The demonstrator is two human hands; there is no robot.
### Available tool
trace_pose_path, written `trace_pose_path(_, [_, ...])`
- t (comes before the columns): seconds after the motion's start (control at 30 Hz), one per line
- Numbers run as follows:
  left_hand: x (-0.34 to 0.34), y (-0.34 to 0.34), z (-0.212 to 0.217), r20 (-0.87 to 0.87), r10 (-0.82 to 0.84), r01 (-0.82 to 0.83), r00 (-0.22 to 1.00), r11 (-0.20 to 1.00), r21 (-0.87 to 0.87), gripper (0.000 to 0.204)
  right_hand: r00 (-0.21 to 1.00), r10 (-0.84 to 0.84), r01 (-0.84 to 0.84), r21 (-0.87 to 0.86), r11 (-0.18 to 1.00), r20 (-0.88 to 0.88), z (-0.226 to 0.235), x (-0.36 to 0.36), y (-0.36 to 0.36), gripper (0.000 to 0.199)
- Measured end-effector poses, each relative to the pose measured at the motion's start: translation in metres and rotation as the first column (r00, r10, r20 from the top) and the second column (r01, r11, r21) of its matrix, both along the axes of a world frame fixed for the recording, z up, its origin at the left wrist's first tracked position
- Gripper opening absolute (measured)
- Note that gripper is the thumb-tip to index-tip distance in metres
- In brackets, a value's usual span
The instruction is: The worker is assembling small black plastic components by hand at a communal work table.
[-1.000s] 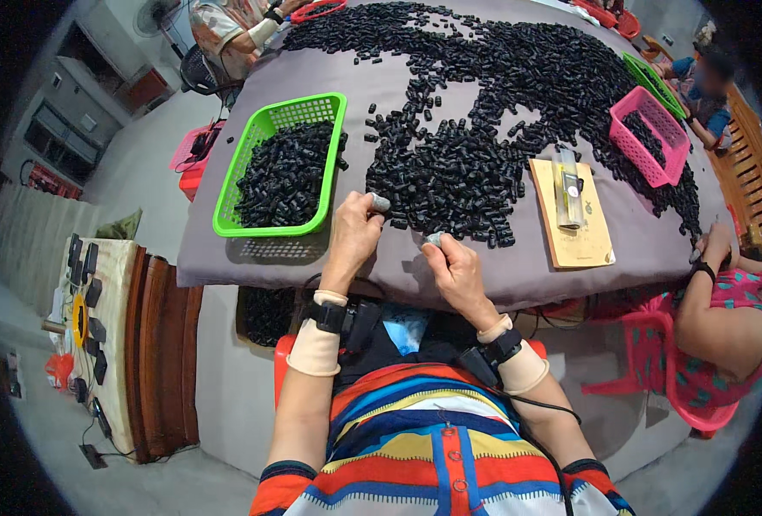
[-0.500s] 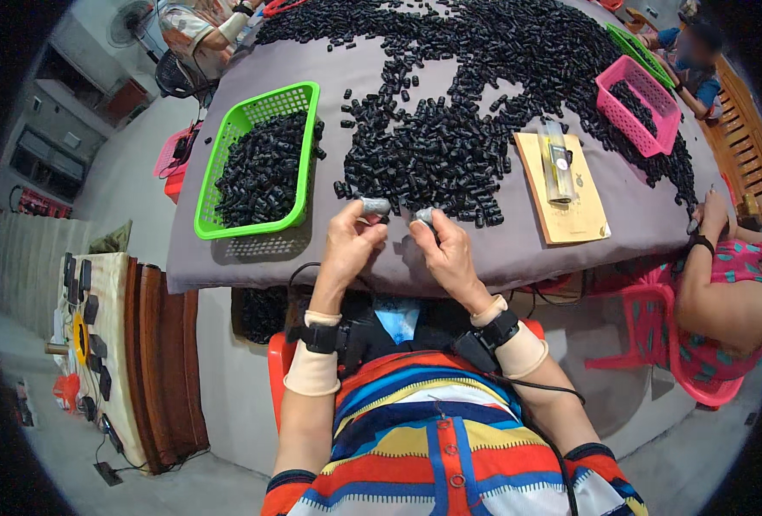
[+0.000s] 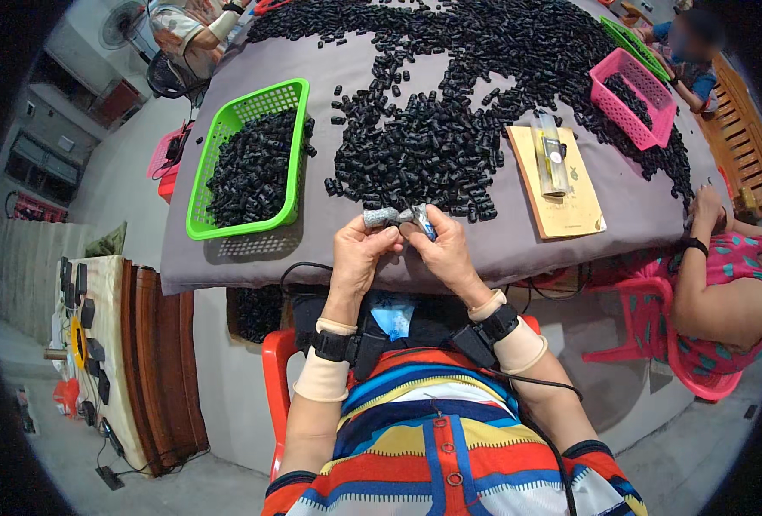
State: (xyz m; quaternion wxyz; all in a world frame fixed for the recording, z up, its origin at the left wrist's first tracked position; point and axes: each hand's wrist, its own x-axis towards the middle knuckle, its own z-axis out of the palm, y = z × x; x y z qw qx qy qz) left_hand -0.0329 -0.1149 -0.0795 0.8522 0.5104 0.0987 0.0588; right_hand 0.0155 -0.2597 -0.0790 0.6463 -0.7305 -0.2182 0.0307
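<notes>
My left hand point(image 3: 362, 258) and my right hand point(image 3: 445, 249) meet above the table's near edge, fingers pinched together. Grey wrapping covers the tip of each index finger. Between the fingertips shows a small black piece point(image 3: 405, 215), mostly hidden, which both hands seem to grip. Just beyond them spreads a pile of short black cylindrical pieces point(image 3: 415, 155). To the left, a green plastic basket point(image 3: 299, 155) holds many similar pieces.
A yellowish pad point(image 3: 574, 219) with a clear plastic case point(image 3: 551, 159) on it lies right of the pile. Farther right stands a pink basket point(image 3: 665, 129). Black pieces cover much of the table's far side. Co-workers sit at the right and far left. A cable hangs below the table edge.
My hands have come closer together, and their fingertips now meet around the small dark piece. The whole view has shifted slightly.
</notes>
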Motion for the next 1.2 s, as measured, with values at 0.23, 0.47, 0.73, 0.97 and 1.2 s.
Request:
trace_pose_path(0.23, [0.003, 0.006, -0.009, 0.020, -0.007, 0.011, 1.000, 0.979, -0.205, 0.019, 1.000, -0.010, 0.011, 0.058, 0.998, -0.020, 0.001, 0.000, 0.004, 0.018])
trace_pose_path(0.47, [0.000, 0.016, -0.018, 0.034, -0.075, 0.081, 0.997, 0.953, -0.293, 0.020, 0.989, 0.053, -0.034, -0.139, 0.990, 0.139, 0.008, -0.004, -0.001, 0.021])
trace_pose_path(0.73, [-0.001, 0.018, -0.019, 0.058, -0.090, 0.104, 0.994, 0.946, -0.308, 0.028, 0.930, 0.057, 0.024, -0.215, 0.976, 0.363, 0.006, -0.009, 0.005, 0.020])
trace_pose_path(0.97, [-0.001, 0.019, -0.020, 0.059, -0.116, 0.129, 0.991, 0.942, -0.310, 0.030, 0.923, 0.032, 0.053, -0.209, 0.976, 0.383, 0.006, -0.010, 0.007, 0.021])
trace_pose_path(1.2, [-0.001, 0.016, -0.014, 0.036, -0.114, 0.119, 0.993, 0.950, -0.288, 0.029, 0.923, 0.022, 0.074, -0.234, 0.969, 0.383, 0.007, -0.011, 0.007, 0.022])
